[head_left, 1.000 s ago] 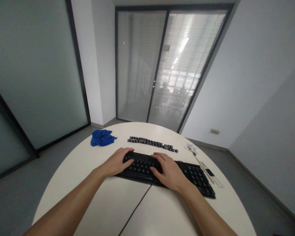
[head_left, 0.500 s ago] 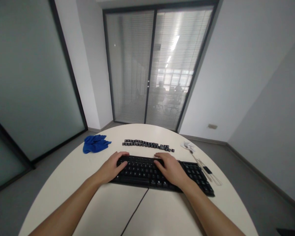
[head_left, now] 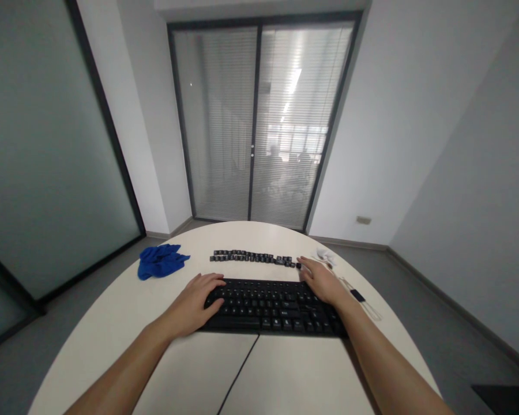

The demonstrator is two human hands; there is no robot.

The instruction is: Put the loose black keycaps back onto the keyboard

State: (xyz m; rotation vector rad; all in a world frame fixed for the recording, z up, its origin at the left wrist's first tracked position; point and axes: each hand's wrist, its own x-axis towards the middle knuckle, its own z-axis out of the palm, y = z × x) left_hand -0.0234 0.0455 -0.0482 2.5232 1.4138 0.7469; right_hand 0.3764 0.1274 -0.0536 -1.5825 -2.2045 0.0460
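Note:
A black keyboard (head_left: 268, 305) lies on the round white table (head_left: 190, 369) in front of me. My left hand (head_left: 194, 302) rests on the keyboard's left end, fingers spread flat over the keys. Over the keyboard's right end, my right hand (head_left: 322, 279) reaches toward the far edge. Its fingertips are at the right end of a row of loose black keycaps (head_left: 253, 257) lying behind the keyboard. The right fingers are stretched out and hold nothing that I can see.
A crumpled blue cloth (head_left: 159, 261) lies at the table's far left. Small white items (head_left: 324, 255) and thin tools (head_left: 358, 297) lie at the right, beyond my right hand. A seam (head_left: 237, 374) runs down the tabletop. Glass doors with blinds stand behind.
My right hand has moved from the keyboard's middle to its right end, reaching the end of the keycap row. My left hand stays on the left end. The view tilted up a little.

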